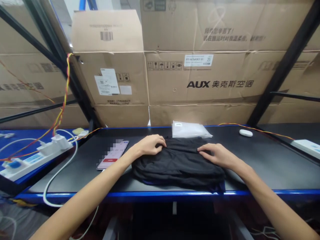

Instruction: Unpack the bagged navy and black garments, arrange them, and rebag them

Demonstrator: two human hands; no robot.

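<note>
A folded black cloth [178, 166], soft and wrinkled, lies near the front edge of the black-topped table, with a bit of dark blue showing beneath its front right corner. My left hand [152, 145] is at its back left part, fingers curled and closed on the fabric. At the back right, my right hand [217, 154] pinches the cloth between thumb and fingers. Just behind the cloth lies a flat translucent plastic bag [191, 130] with a small white label.
Left of the cloth lies a phone [113, 156], its cable running off the front edge. A white power strip [37, 155] with plugs sits further left. At the right are a small white case [246, 133] and another power strip [307, 146]. Cardboard [170, 90] walls the back.
</note>
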